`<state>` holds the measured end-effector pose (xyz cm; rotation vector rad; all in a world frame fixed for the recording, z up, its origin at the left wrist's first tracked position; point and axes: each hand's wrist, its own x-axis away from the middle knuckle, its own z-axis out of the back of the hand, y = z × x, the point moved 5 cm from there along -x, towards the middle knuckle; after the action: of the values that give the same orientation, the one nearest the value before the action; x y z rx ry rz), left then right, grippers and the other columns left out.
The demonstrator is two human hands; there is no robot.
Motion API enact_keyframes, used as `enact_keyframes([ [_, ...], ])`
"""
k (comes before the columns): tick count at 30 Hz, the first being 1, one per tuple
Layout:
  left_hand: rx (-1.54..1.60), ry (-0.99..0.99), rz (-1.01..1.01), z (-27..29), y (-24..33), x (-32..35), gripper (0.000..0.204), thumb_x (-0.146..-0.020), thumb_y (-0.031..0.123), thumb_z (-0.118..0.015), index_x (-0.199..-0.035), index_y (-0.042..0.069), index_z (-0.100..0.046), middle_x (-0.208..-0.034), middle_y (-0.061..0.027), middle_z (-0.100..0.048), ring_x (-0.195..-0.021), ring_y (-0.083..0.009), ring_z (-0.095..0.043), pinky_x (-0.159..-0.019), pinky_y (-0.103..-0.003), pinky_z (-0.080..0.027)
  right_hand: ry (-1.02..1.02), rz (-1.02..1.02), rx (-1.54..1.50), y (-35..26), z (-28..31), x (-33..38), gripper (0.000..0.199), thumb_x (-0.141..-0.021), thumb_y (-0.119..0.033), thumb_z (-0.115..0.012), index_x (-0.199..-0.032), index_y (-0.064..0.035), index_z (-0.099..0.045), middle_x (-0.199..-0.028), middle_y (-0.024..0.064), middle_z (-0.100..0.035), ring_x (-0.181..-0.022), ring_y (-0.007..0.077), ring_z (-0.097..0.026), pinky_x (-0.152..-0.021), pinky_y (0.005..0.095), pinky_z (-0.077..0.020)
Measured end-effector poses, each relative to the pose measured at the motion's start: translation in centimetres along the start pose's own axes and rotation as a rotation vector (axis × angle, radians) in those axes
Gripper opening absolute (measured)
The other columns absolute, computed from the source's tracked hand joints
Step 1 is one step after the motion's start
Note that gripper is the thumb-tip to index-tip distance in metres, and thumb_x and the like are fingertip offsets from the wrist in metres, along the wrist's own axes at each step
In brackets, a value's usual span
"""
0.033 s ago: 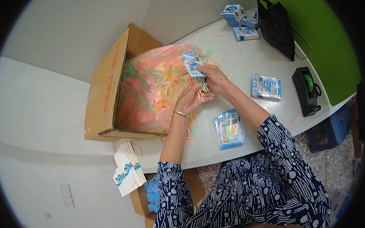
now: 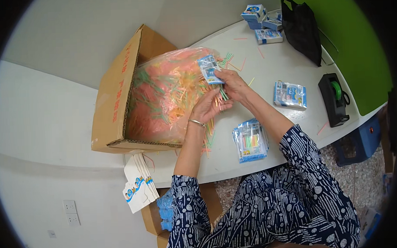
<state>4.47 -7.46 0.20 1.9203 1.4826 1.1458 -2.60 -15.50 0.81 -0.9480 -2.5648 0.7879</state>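
My right hand point(image 2: 233, 84) is closed on a blue-and-white plastic packet point(image 2: 209, 67), pinched between thumb and fingers over the front of the box. Just below the packet, my left hand point(image 2: 206, 107), with a bangle at its wrist, has its fingers curled round a small bunch of thin coloured sticks point(image 2: 221, 95). The bunch's upper ends meet the packet's lower edge; whether they go inside is hidden. Behind both hands lies a cardboard box point(image 2: 114, 98) on its side. A clear plastic bag point(image 2: 162, 92) full of pink, green, yellow and orange sticks fills its opening.
Filled packets point(image 2: 250, 142) lie stacked near the table's front edge, with another packet stack point(image 2: 289, 95) to the right. Farther off are a black tape dispenser point(image 2: 333, 99), a black bag point(image 2: 301, 30) and small boxes point(image 2: 268, 36). Folded white cartons point(image 2: 141, 187) overhang the edge at left.
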Motion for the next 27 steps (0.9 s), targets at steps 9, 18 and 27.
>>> enact_keyframes([
  [9,-0.078,0.116,-0.079,0.9,0.8,0.1,0.025,-0.095,0.014,-0.050,-0.118,0.005,-0.049,-0.105,-0.0128,-0.063,-0.092,-0.0274,-0.065,-0.073,-0.042,-0.059,0.032,-0.018,0.125,1.0,0.2,-1.8,0.018,-0.090,-0.013,-0.058,-0.097,0.0029,-0.061,-0.088,0.0095,-0.065,-0.079,0.0173,-0.062,-0.070,0.0314,-0.0513],
  [18,-0.481,0.360,-0.346,1.5,1.9,0.4,0.025,-0.096,0.018,-0.050,-0.117,0.004,-0.048,-0.091,-0.0128,-0.064,-0.076,-0.0203,-0.066,-0.065,-0.029,-0.056,0.112,0.199,0.429,-4.7,3.0,0.7,0.019,-0.087,-0.021,-0.064,-0.095,-0.0042,-0.063,-0.085,0.0009,-0.064,-0.073,0.0083,-0.059,-0.067,0.0241,-0.0461],
  [27,-0.579,0.491,-0.454,1.5,2.6,0.5,0.023,-0.097,0.020,-0.048,-0.114,0.003,-0.045,-0.098,-0.0097,-0.062,-0.088,-0.0173,-0.063,-0.074,-0.031,-0.054,0.062,0.114,0.613,-5.1,4.4,5.8,0.020,-0.088,-0.027,-0.064,-0.078,-0.0104,-0.061,-0.073,-0.0038,-0.059,-0.068,0.0036,-0.051,-0.069,0.0234,-0.0411],
])
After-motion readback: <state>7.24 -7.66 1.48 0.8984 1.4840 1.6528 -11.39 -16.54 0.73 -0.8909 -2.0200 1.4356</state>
